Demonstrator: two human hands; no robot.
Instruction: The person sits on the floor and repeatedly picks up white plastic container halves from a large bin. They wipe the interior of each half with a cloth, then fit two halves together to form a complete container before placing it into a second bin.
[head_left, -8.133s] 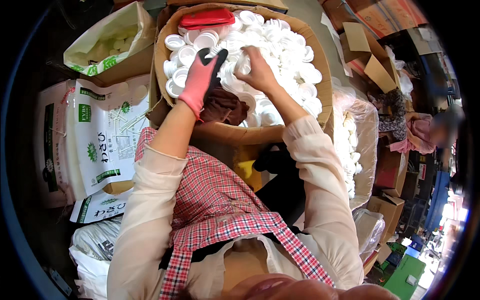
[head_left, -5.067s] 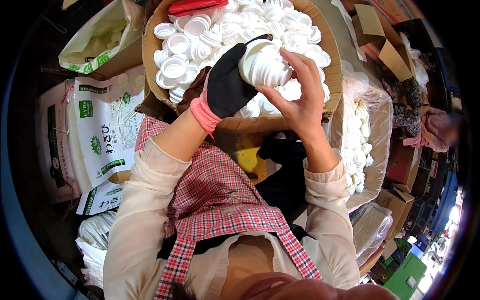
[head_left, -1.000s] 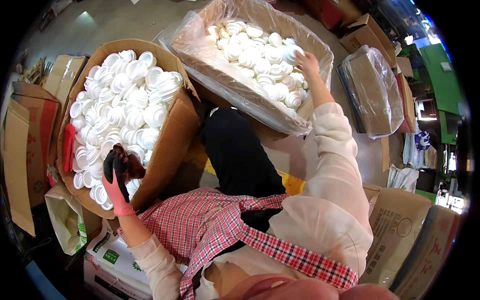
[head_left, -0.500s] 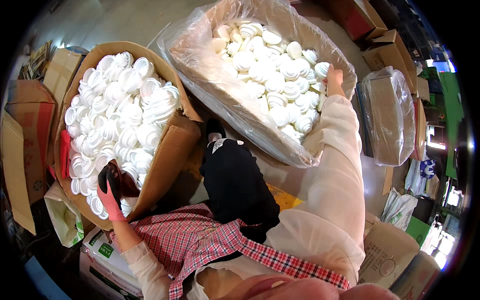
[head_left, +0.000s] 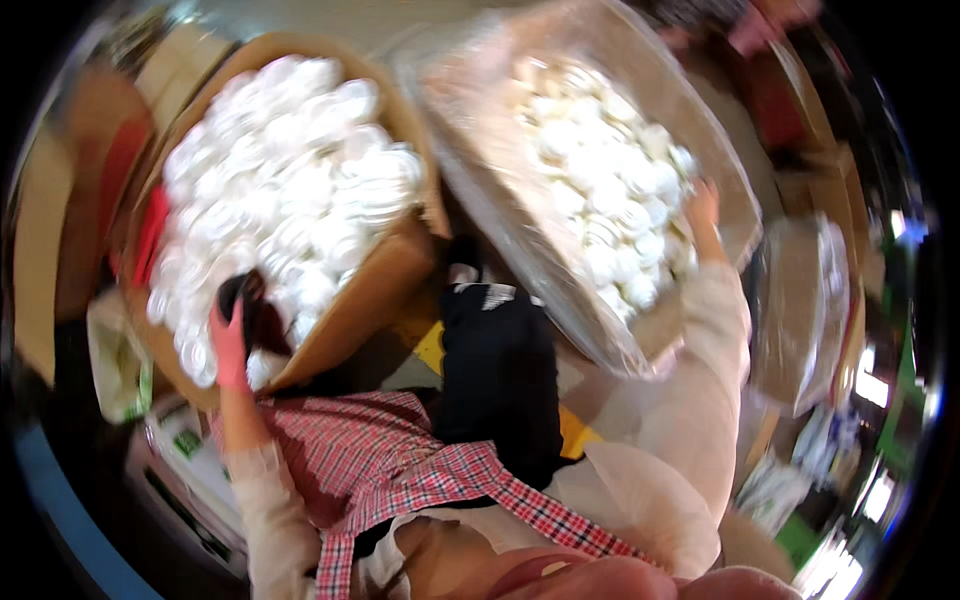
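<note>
My left hand [head_left: 232, 335], in a pink and black glove, is over the near side of a carton [head_left: 355, 320] heaped with white ridged round plastic pieces [head_left: 290, 195]. Its fingers are curled at a dark brown thing [head_left: 268, 322] too blurred to name. My right hand [head_left: 703, 207], bare, reaches into a second, plastic-lined carton [head_left: 490, 235]. It is at the right edge of a heap of cream-white ridged discs [head_left: 625, 195]. Its fingers are smeared by motion, and whether it holds a disc is unclear.
My black-trousered leg [head_left: 500, 370] stands between the two cartons. A plastic-wrapped box [head_left: 800, 310] is at the right, with brown cartons [head_left: 820, 190] behind it. At the left are a red-and-brown carton [head_left: 100, 170] and a white sack [head_left: 118, 350]. Part of another person [head_left: 770, 20] shows at the top right.
The whole view has swung, with both cartons shifted rightward in it, and is now blurred. My right hand remains at the heap's right edge; my left remains over its carton.
</note>
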